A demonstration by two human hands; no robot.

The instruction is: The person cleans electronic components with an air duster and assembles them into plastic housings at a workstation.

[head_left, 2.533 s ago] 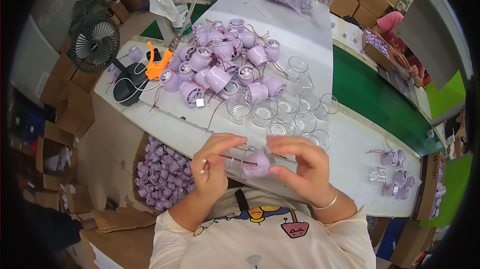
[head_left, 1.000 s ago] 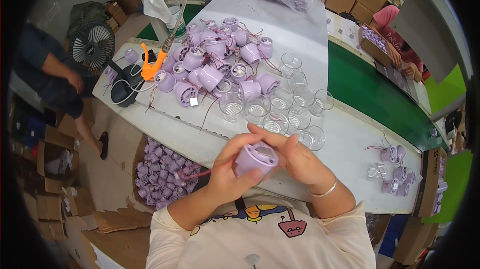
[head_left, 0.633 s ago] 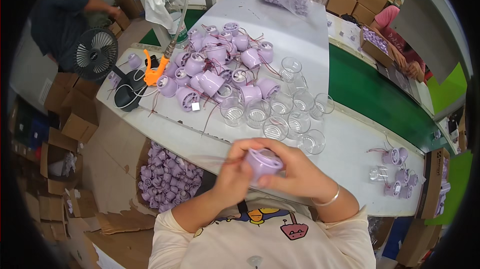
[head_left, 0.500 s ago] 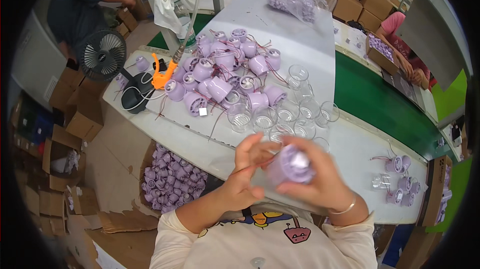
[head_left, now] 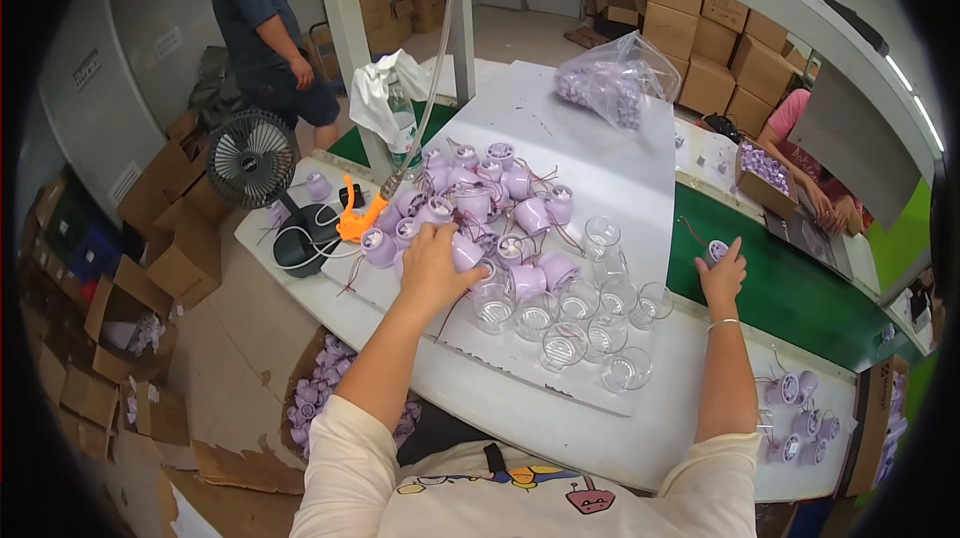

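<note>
My left hand (head_left: 432,270) reaches into a heap of lilac, cup-shaped plastic housings with thin red wires. Its thumb and fingers close around one lilac housing (head_left: 466,252) at the heap's near side. Out to the right, my right hand (head_left: 722,283) is over the green conveyor belt (head_left: 790,283), its fingers around another lilac housing (head_left: 716,250) whose open end shows white inside. A red wire trails from that housing onto the belt. Just right of my left hand, several clear plastic cups (head_left: 565,346) stand and lie on the white table (head_left: 480,378).
An orange-handled tool (head_left: 362,216) hangs by the heap, beside a black fan (head_left: 252,160). A box of lilac housings (head_left: 322,378) sits below the table edge. More housings (head_left: 790,388) stand at right. Across the belt, a person's hands (head_left: 835,210) rest near a carton; another person (head_left: 262,38) stands far left.
My hands have parted from in front of my chest. The right has carried a lilac housing over to the belt; the left has gone to the heap. The view has tilted up.
</note>
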